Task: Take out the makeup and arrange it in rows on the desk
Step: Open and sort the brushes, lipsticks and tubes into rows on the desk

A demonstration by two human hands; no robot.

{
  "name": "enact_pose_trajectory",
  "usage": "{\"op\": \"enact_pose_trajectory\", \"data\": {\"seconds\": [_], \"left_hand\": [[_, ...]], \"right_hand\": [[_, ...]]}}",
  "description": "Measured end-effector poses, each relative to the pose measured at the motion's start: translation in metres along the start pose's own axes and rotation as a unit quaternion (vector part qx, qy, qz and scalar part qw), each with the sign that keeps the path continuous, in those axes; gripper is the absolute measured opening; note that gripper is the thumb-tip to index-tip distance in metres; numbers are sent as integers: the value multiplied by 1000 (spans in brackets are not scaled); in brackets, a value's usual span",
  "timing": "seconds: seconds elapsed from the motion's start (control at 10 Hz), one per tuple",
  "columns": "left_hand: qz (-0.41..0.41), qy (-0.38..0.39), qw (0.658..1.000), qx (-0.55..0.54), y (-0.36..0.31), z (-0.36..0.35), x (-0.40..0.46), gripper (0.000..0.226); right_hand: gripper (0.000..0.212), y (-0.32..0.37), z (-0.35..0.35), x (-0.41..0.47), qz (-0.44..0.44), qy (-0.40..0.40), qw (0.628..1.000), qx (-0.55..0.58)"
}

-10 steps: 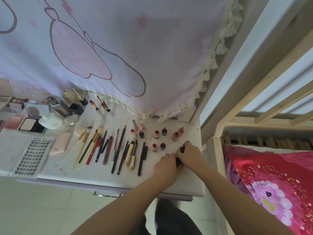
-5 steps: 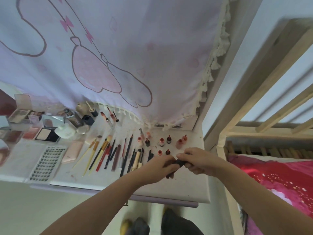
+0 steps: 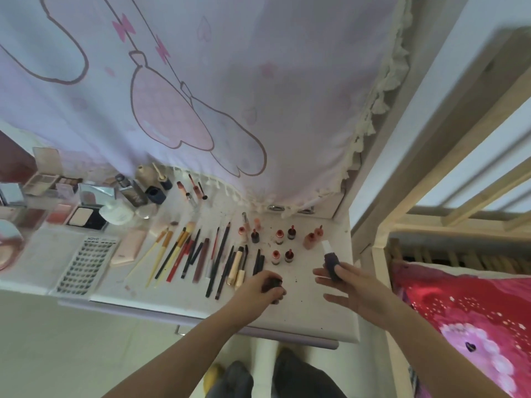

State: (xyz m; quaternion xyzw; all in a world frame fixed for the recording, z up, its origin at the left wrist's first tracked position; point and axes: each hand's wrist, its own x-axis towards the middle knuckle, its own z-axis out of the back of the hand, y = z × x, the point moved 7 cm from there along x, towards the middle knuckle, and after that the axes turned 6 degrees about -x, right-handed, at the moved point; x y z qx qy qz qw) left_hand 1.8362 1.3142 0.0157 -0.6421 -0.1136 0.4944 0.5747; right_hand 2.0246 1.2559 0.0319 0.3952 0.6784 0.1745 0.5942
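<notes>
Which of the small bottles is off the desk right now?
The dark bottle with the pale top, pinched in the right hand. The other small bottles stand on the desk.

Bare forearms, dark trousers
Both arms are bare up to the frame edge, the left hand (image 3: 265, 285) and right hand (image 3: 355, 285) ringless; dark grey trousers (image 3: 298, 377) show below.

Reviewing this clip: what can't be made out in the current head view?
- Dark item in the left hand: curled fingers cover most of it.
- Dark bottle in the right hand: label too small and blurred.
- Palettes at left: cut off by the frame edge.
</notes>
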Motion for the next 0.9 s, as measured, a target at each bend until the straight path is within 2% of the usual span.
{"op": "enact_pose_trajectory", "data": {"seconds": [0.1,0.2,0.3,0.5,0.8,0.9], "left_hand": [[5,-36,999,-20,1,-2,7,18],[-26,-108,993,47,-5,-2,16,22],[-67,-176,975,121,-11,-2,19,28],[-99,-175,964,176,-8,-14,27,29],[-84,-137,960,231,13,-22,38,32],[-79,-125,965,216,8,-22,37,44]], "right_hand": [[16,-10,-3,8,50,-60,986,-146],[19,-9,-6,21,130,-130,932,-313],[18,-12,-11,35,175,-161,892,-384],[13,-18,-18,45,216,-189,849,-444],[15,-24,-16,54,232,-176,837,-464],[29,-26,-10,55,220,-173,849,-447]]}}
